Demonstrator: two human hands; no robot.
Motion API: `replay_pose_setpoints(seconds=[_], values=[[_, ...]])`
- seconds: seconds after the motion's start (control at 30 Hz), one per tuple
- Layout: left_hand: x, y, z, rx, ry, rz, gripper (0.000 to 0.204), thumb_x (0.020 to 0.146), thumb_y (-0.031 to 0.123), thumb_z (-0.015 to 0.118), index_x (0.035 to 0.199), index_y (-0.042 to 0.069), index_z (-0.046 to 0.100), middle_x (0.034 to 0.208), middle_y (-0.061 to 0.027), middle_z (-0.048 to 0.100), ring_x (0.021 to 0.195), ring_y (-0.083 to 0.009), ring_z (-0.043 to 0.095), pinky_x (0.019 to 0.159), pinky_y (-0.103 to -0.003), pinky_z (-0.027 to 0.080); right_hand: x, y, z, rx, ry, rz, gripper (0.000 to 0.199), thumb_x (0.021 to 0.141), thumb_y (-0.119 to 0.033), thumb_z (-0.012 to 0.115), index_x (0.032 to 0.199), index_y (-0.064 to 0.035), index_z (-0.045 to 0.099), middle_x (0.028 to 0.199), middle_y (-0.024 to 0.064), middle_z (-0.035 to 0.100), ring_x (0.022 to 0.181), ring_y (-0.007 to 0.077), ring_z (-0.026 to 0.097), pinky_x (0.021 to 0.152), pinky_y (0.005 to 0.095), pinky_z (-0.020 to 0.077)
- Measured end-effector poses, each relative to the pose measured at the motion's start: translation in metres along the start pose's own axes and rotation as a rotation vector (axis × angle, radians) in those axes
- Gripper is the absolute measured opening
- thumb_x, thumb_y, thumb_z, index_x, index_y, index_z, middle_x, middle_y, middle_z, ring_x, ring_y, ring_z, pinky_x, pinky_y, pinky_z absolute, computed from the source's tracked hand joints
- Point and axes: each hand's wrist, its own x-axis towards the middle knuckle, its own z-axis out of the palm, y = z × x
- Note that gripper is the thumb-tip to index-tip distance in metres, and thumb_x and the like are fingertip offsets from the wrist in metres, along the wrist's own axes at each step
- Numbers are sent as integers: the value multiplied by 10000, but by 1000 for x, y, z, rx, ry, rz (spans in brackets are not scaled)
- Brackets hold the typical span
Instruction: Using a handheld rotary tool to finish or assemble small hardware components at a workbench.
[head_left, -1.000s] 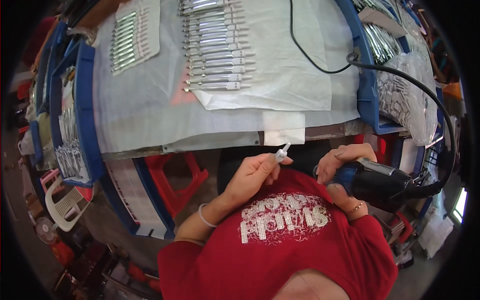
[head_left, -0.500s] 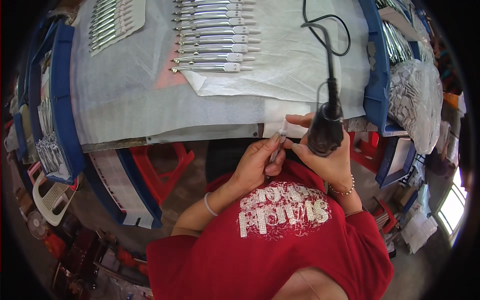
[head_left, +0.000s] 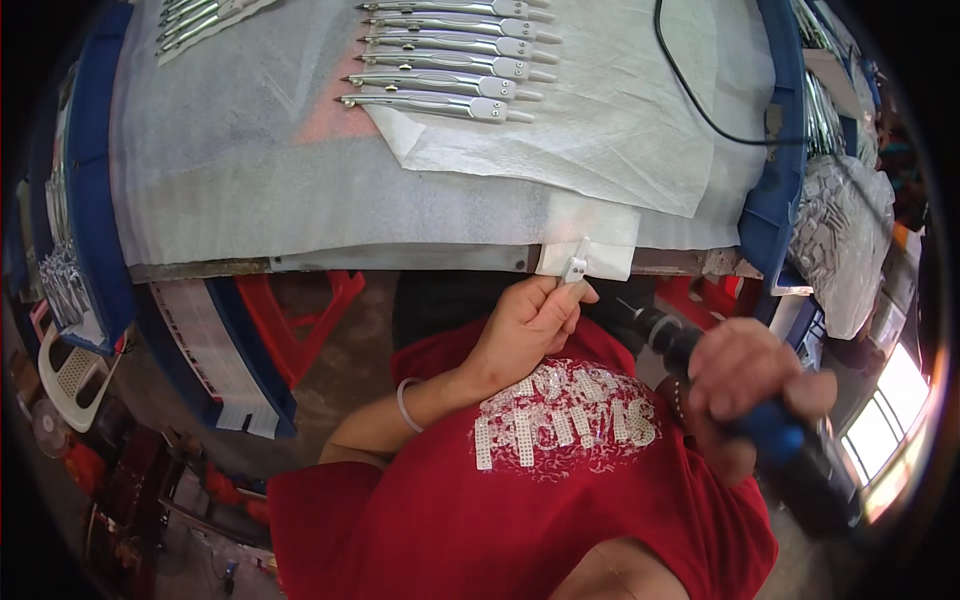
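My left hand [head_left: 525,325] is closed around a drawing compass [head_left: 574,270], whose pale hinge head with small screws sticks up past the fingers. The legs are mostly hidden in the hand. That head is at the table's front edge, over a small white pad [head_left: 610,250]. In my right hand [head_left: 745,375], off to the right, is a black and blue electric screwdriver [head_left: 675,338], fingers wrapped round its body. It is tilted, its thin bit towards the compass but apart from it. Motion blurs the right hand and the tool's rear end.
Several finished-looking compasses [head_left: 440,104] lie in a row on a white sheet [head_left: 560,150], and more lie at the far left. Blue bins [head_left: 775,190] flank the table, with a plastic bag of small grey parts [head_left: 840,240] at the right. A black cord [head_left: 690,90] crosses the back right.
My right hand has swung right and down with the screwdriver, which has gone from upright beside the compass to tilted. My left hand has kept the compass, its head now fully showing.
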Motion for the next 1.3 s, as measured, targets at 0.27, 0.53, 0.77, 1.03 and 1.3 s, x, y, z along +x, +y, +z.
replay_pose_setpoints(seconds=[0.27, 0.53, 0.77, 1.03, 1.3], values=[[-1, -4, 0, -12, 40, 0, 233, 984, 201, 451, 962, 9, 581, 610, 50, 432, 489, -22, 351, 442, -175, 279, 14, 16, 32, 135, -21, -173, 467, 684, -53, 789, 1009, -83, 456, 735, 137, 643, 579, 235, 644, 551, 344, 552], [-1, 1, 2, 4, 52, -43, 234, 982, 207, 460, 933, 10, 577, 599, 48, 442, 487, -18, 365, 440, -179, 301, 16, 26, 35, 120, -38, -163, 472, 677, -52, 793, 1007, -81, 457, 736, 136, 641, 575, 236, 640, 540, 336, 546], [-1, 0, 2, -15, 76, -24, 233, 978, 206, 475, 912, 8, 580, 608, 57, 452, 497, -9, 372, 442, -177, 302, 18, 26, 40, 98, -37, -154, 406, 691, -51, 781, 948, -55, 468, 726, 138, 635, 580, 238, 640, 539, 348, 548], [-1, -4, 4, 79, 133, 64, 232, 963, 165, 487, 858, -14, 590, 592, 52, 456, 532, -22, 392, 474, -201, 331, 22, 31, 46, 100, -1, -134, 308, 705, -30, 748, 859, -37, 482, 710, 140, 629, 567, 234, 634, 515, 347, 537], [-1, -9, 3, 189, 190, 82, 222, 946, 166, 515, 864, -20, 603, 580, 13, 479, 550, -42, 417, 485, -234, 354, 27, 36, 47, 144, 1, -125, 272, 699, -32, 728, 830, -34, 490, 661, 132, 621, 534, 227, 619, 488, 335, 523]])
